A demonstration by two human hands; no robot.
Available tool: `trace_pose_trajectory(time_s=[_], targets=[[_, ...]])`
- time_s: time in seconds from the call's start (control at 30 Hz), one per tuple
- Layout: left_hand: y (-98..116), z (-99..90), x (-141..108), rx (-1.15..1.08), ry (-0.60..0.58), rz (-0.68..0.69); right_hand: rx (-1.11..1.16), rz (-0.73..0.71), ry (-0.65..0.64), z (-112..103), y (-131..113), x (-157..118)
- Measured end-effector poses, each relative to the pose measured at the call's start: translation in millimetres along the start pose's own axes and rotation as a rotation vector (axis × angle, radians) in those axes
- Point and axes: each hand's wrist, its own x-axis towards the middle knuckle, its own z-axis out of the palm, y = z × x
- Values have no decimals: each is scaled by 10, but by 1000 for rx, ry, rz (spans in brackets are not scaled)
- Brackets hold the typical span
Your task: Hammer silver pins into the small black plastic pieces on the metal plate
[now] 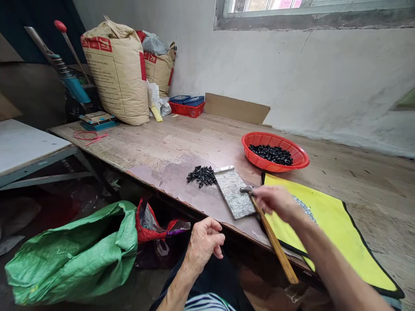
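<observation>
Your right hand (275,202) is closed around the wooden handle of a hammer (275,242), its metal head just over the edge of a speckled stone slab (234,193) on the wooden table (155,144). Your left hand (204,244) hangs half open, fingers loosely curled, gripping nothing, below the table's front edge.

A wooden-handled hammer (274,242) is slanting downward, its metal head poised just at the edge of a speckled grey slab (233,194). The slab is lying at an angle, with a heap of small black pieces (201,176) piling up just beside it.
</observation>
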Motion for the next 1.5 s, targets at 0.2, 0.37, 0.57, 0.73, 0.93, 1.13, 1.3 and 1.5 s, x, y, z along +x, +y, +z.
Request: trace_pose_trajectory(time_s=[0.2,0.37,0.57,0.73,0.93,1.13,1.3,1.5], targets=[[6,-42,35,65,-9,12,52,-130,364,-513,-499,460],[188,-262,468,306,196,150,-183,-150,145,37,117,-16],[508,-311,1211,1215,266,510,-475,-198,44,425,458,-482],[572,-242,1402,1429,166,502,-957,-307,407,-186,478,-348],[579,-273,1411,1474,170,477,-1424,-91,520,-774,754,-156],[530,-420,1405,1378,210,495,-1427,-90,489,-779,818,-90],[457,-458,1340,1202,272,532,-1352,-54,464,-837,751,-77],[402,-581,1176,979,105,562,-1090,-49,665,-767,568,-294]])
